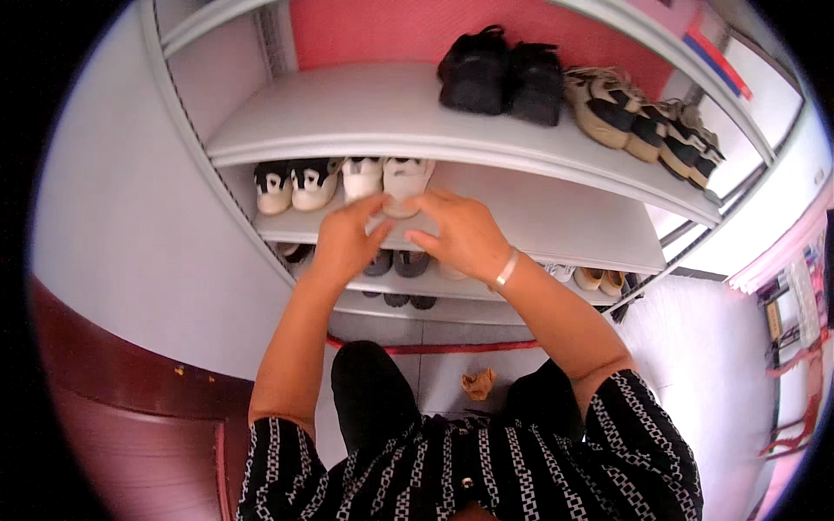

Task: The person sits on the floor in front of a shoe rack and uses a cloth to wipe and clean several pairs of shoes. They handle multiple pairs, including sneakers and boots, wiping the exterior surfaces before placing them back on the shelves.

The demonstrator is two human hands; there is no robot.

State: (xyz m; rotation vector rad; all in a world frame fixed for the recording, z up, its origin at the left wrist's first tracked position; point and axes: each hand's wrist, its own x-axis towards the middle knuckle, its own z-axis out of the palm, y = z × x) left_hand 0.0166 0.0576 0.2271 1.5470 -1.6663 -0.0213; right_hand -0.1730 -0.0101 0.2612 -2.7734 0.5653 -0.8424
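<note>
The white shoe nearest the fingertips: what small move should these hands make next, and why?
Perhaps ease the left hand and right hand gently together around the white shoe: both are open and curved toward each other at its near end. Blur hides whether they touch it.

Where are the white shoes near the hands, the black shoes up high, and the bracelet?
White shoes [406, 179]: head view, on the right shoe's upper.
Black shoes [474, 85]: head view, on the left shoe.
Bracelet [507, 267]: head view, on its band.
</note>
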